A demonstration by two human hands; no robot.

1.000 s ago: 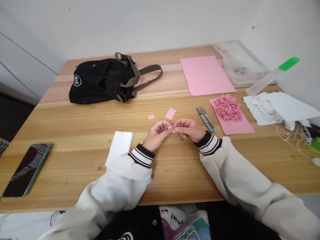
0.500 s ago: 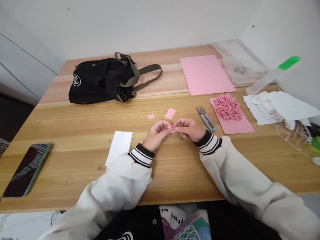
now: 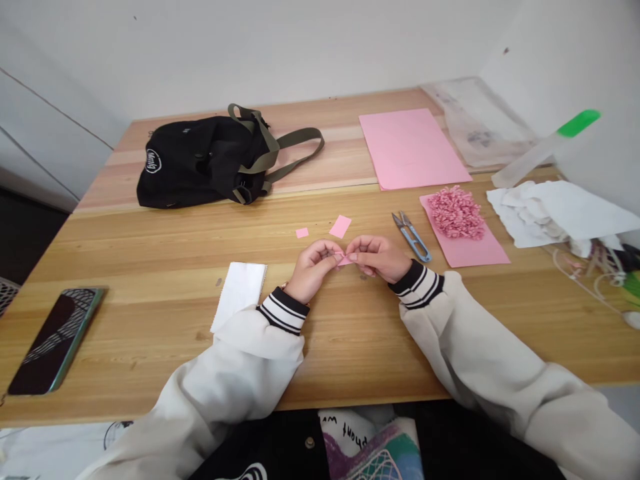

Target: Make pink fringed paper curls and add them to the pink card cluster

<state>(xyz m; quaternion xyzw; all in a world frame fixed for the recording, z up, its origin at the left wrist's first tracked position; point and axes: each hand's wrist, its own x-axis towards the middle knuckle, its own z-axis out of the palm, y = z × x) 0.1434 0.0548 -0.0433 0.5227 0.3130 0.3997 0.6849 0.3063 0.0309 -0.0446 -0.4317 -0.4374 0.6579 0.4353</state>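
Pink, thin and probably paper, the small slip (image 3: 345, 261) sits between the person's two hands, left of the blue-handled snips (image 3: 413, 239) and slightly nearer the wearer. The left hand (image 3: 315, 268) grasps one end between thumb and fingers; the right hand (image 3: 379, 259) pinches the other, its fingers curled. Fingertips cover much of the slip, so I cannot tell whether it is folded.

It should be almost weightless, easily bent and quick to crease or tear; a light pinch close to the edges looks the best hold, with no hard pulling.

Also left of the snips, on the bench (image 3: 345, 360), lie a larger pink scrap (image 3: 341, 227) and, farther left, a smaller pink scrap (image 3: 302, 233). Just right of the snips, a pink card (image 3: 470, 255) bears a frilly pink bundle (image 3: 456, 212).
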